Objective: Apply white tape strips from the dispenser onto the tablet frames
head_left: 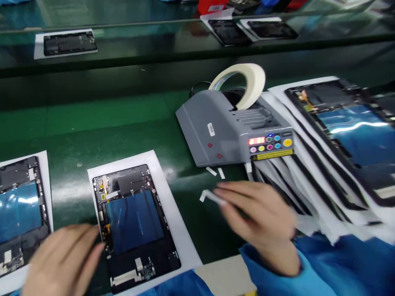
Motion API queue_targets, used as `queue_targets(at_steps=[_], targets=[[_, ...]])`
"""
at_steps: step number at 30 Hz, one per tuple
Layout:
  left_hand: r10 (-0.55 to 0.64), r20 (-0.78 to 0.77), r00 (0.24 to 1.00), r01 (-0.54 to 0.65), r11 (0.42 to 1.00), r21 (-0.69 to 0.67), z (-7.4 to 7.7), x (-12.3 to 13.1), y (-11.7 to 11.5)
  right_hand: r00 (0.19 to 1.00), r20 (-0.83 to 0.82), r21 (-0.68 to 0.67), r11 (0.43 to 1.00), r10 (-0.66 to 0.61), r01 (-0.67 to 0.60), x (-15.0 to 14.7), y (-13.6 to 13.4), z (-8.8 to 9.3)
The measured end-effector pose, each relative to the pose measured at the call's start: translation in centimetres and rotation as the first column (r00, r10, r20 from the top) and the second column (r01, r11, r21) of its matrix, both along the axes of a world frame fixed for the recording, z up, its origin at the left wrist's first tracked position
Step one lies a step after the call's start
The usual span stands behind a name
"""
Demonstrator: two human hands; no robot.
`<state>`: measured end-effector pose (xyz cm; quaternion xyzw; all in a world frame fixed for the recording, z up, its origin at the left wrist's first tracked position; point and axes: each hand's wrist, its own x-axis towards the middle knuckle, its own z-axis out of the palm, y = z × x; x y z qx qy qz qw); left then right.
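Observation:
An opened tablet (132, 224) with a blue battery panel lies on a white sheet (173, 222) in front of me. My left hand (66, 259) rests at the tablet's lower left edge, fingers flat and together. My right hand (259, 218) hovers to the right of the tablet and pinches a short strip of white tape (207, 195) at its fingertips. The hand is blurred by motion. Behind it stands a grey tape dispenser (228, 127) with a roll of cream tape (247, 82) and lit buttons.
Another opened tablet (18, 209) lies at the far left. A fanned stack of tablets on white sheets (339, 156) fills the right side. Two cut tape strips (216, 172) lie before the dispenser. More tablets (69, 43) sit on the far belt.

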<state>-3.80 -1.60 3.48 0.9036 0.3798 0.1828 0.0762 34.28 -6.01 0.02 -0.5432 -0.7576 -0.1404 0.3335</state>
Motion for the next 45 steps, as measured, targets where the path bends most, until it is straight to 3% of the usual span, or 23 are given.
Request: queue_targets(at_steps=[2, 4, 6, 8, 12, 20, 28, 36, 45], targets=[[-0.084, -0.09, 0.992, 0.09, 0.994, 0.066, 0.0, 4.5, 0.5, 0.986, -0.007, -0.147, 0.975, 0.169, -0.169, -2.8, 1.4, -0.3], [-0.093, -0.162, 0.982, 0.106, 0.992, 0.073, -1.0, 8.6, 1.4, 0.962, -0.03, -0.217, 0.938, 0.272, -0.272, -4.5, 3.1, -0.9], [-0.054, -0.233, 0.971, 0.073, 0.994, 0.076, -2.3, 11.3, 2.5, 0.948, -0.069, -0.237, 0.918, 0.311, -0.319, -5.2, 4.3, -1.6], [-0.021, -0.275, 0.961, 0.046, 0.995, 0.083, -3.4, 12.4, 3.4, 0.939, -0.122, -0.246, 0.907, 0.322, -0.343, -5.1, 4.8, -2.2], [-0.015, -0.296, 0.955, 0.044, 0.995, 0.09, -4.0, 12.4, 4.0, 0.932, -0.184, -0.266, 0.897, 0.313, -0.353, -4.3, 4.4, -2.6], [-0.114, -0.281, 0.953, 0.134, 0.989, 0.055, -3.7, 12.3, 4.2, 0.933, -0.186, -0.276, 0.895, 0.309, -0.351, -4.4, 4.3, -1.4], [-0.134, -0.264, 0.955, 0.151, 0.988, 0.044, -3.4, 12.4, 4.9, 0.933, -0.21, -0.316, 0.883, 0.291, -0.346, -4.2, 4.3, -1.6], [-0.131, -0.132, 0.983, 0.13, 0.991, -0.012, -3.7, 13.1, 5.4, 0.937, -0.191, -0.326, 0.882, 0.292, -0.342, -4.3, 4.3, -1.6], [-0.22, -0.08, 0.972, 0.219, 0.975, -0.021, -4.3, 12.7, 5.6, 0.936, -0.197, -0.343, 0.874, 0.291, -0.344, -4.3, 4.2, -1.5]])
